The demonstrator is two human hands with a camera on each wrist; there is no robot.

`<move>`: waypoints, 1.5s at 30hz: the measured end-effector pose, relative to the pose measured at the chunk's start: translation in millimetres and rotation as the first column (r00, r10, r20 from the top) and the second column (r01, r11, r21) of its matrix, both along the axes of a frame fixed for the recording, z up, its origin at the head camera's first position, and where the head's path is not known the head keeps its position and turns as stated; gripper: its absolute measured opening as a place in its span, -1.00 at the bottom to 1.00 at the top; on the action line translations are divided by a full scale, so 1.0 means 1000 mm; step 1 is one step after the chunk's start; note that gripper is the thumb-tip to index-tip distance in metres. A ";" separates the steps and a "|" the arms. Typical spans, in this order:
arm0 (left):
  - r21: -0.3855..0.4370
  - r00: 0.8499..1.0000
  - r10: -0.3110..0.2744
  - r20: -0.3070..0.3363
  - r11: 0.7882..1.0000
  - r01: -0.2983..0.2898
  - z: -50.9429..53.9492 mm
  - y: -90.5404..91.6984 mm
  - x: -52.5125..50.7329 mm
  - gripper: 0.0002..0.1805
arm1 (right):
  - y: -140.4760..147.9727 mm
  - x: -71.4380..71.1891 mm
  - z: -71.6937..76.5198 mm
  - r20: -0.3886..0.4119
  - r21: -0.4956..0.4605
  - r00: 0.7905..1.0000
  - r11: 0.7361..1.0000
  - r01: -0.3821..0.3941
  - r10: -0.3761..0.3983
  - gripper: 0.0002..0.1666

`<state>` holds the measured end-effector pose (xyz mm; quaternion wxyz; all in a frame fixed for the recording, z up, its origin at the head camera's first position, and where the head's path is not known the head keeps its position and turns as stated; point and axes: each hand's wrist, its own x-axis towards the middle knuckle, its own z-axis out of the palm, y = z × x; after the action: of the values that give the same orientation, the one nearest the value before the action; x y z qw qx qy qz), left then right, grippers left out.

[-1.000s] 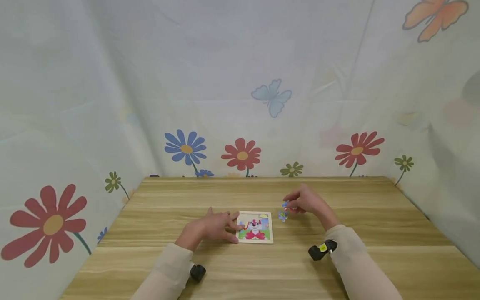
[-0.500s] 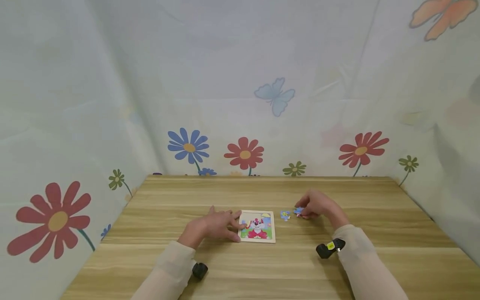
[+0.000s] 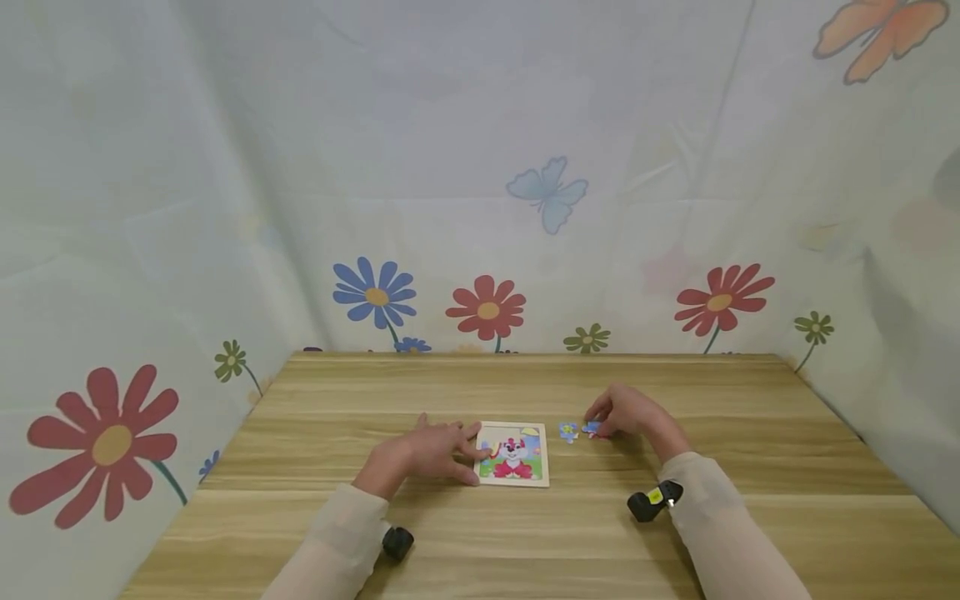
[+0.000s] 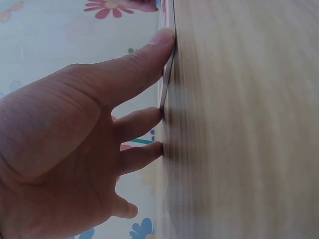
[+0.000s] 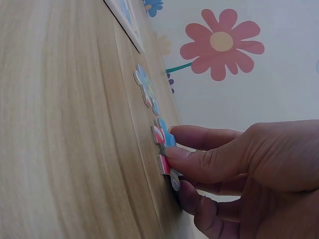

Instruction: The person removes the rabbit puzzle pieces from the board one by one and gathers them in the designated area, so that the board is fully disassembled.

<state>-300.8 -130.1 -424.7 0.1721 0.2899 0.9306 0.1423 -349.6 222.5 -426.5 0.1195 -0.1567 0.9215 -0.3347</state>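
Observation:
A square framed picture puzzle [image 3: 512, 467] with a pink and white animal lies flat on the table. My left hand [image 3: 431, 452] rests at its left edge, fingers spread, thumb on the near left corner; in the left wrist view the thumb [image 4: 162, 37] touches the frame's edge. To the right of the frame, a blue puzzle piece [image 3: 567, 430] with a yellow-green pattern lies loose. Right of that piece, my right hand [image 3: 630, 412] holds a blue and pink piece [image 5: 162, 134] by thumb and fingertips, low at the table surface.
The wooden table [image 3: 480, 542] reaches back to a hanging cloth [image 3: 420, 167] printed with flowers and butterflies. A black wrist camera [image 3: 398, 543] sits at the left sleeve, another [image 3: 651, 502] at the right sleeve.
Compared with a second ago, my right hand has moved right, away from the loose piece, with the blue and pink piece, and is lower at the table. My left hand stays at the frame.

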 end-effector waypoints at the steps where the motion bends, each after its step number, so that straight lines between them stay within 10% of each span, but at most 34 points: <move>1: 0.000 1.000 -0.001 0.000 1.000 0.001 0.000 0.000 0.000 -0.43 | 0.000 0.000 0.000 -0.002 -0.005 1.000 1.000 -0.004 0.004 -0.72; 30: 0.007 1.000 0.013 0.011 1.000 -0.013 -0.002 0.001 0.000 -0.44 | 0.000 0.002 -0.002 -0.075 0.009 0.997 1.000 0.012 -0.012 -0.77; 45: -0.005 1.000 0.014 0.003 1.000 -0.014 -0.004 0.001 -0.003 -0.44 | -0.067 0.016 0.005 -0.132 -0.002 0.989 0.998 -0.062 0.061 -0.87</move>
<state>-303.5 -129.0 -428.3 0.1735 0.2825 0.9327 0.1417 -333.8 155.2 -421.5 0.0682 -0.2071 0.9212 -0.3224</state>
